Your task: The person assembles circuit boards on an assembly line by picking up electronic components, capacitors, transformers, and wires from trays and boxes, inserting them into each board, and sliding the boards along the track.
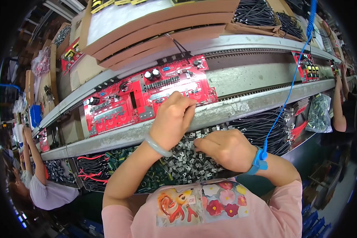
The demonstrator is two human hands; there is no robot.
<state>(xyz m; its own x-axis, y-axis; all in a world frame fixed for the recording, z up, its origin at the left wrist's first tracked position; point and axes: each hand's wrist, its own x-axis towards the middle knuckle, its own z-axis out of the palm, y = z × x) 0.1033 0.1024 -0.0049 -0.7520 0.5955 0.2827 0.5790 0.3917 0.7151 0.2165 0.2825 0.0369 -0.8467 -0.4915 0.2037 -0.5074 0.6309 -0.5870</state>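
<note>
My left hand, with a pale bangle at its wrist, is over the front edge of a red circuit board. Its fingers are pinched at the board; anything between them is too small to make out. My right hand, wearing a blue wrist strap, is lowered to a heap of small black transistors with metal tabs. Thumb and fingers are drawn together there, and what they grip, if anything, is hidden. Capacitors and connectors stand on the board, which lies between the conveyor rails.
Black cables fill a tray at the right, beside a clear plastic bag. Green components lie left of the transistors. A blue coiled cord runs down to my strap. Cardboard trays stand behind the rail. Other people work at both sides.
</note>
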